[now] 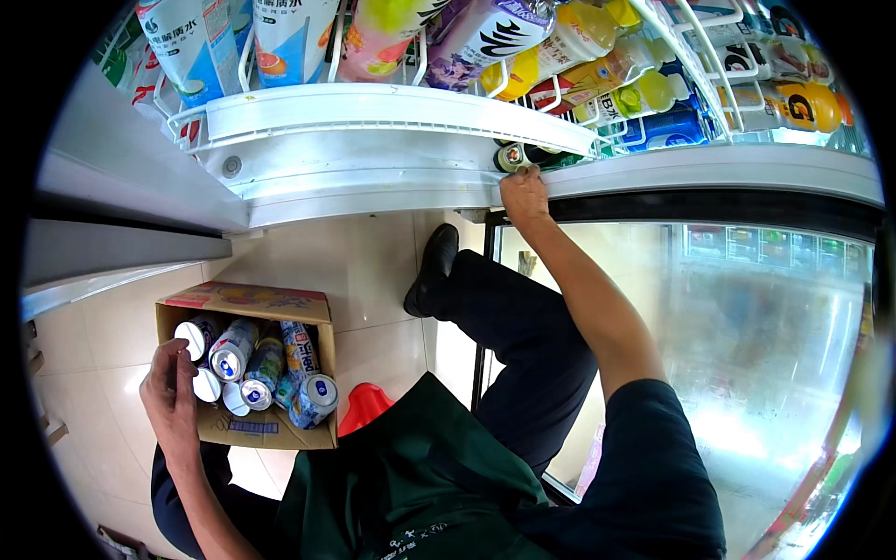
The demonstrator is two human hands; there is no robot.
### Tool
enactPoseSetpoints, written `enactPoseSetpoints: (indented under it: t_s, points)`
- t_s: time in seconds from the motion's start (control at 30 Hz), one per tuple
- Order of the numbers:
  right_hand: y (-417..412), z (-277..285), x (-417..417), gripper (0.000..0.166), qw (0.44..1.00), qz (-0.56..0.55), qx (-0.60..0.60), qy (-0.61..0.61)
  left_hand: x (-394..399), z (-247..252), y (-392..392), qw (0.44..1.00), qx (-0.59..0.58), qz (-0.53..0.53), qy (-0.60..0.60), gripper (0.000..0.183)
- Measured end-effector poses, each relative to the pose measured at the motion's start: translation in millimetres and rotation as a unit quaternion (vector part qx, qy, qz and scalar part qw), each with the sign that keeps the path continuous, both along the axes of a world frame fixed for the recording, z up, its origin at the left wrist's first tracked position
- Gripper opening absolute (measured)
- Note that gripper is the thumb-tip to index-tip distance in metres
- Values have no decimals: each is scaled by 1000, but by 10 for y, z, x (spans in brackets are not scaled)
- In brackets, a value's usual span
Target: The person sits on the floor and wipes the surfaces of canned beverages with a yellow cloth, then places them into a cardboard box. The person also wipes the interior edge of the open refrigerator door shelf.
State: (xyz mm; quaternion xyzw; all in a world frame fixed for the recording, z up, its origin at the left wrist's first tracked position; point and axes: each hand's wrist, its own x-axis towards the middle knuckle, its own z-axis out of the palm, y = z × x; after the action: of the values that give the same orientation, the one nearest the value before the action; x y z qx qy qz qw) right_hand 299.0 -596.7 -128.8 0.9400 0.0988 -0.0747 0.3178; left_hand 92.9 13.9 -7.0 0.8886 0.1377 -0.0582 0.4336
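Observation:
My left hand [171, 392] is at the left side of an open cardboard box [262, 437], fingers bent close to the cans. Whether it grips anything is unclear. Several drink cans lie in the box, among them a silver-topped can [234, 350] and a blue can [313, 401]. Some show plain white ends [206, 385]. My right hand [525, 197] reaches to the front sill of a drinks fridge [378, 199]. Its fingertips are right by a dark green bottle [513, 157] lying on the fridge floor; their hold is hidden.
Wire shelf racks [392, 112] full of drink bottles [490, 42] stand above the sill. An open glass door [763, 336] spans the right side. A red plastic object [365, 406] is beside the box on the tiled floor [371, 266]. My shoe [437, 262] stands before the fridge.

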Motion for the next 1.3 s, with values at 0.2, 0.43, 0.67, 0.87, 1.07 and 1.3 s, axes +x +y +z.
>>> enactPoseSetpoints:
  t_s: [0.2,0.43,0.67,0.87,1.07,1.3]
  points:
    - [24,-587,111,19,995,-17,27,98,8,31,-26,1000,-28,8,-8,19]
    - [-45,-113,-95,21,989,55,48,129,8,155,-61,1000,-4,-10,3,13]
    - [-193,228,43,19,976,-81,154,130,-11,153,-88,999,-18,-26,0,16]
    - [-102,30,115,15,985,38,101,135,1,92,-106,999,13,-35,21,18]
    - [-69,-555,61,20,974,-82,131,164,77,19,-150,999,2,-29,12,13]
    - [-123,-1180,21,27,975,-109,188,-47,88,0,-173,999,10,-35,36,14]
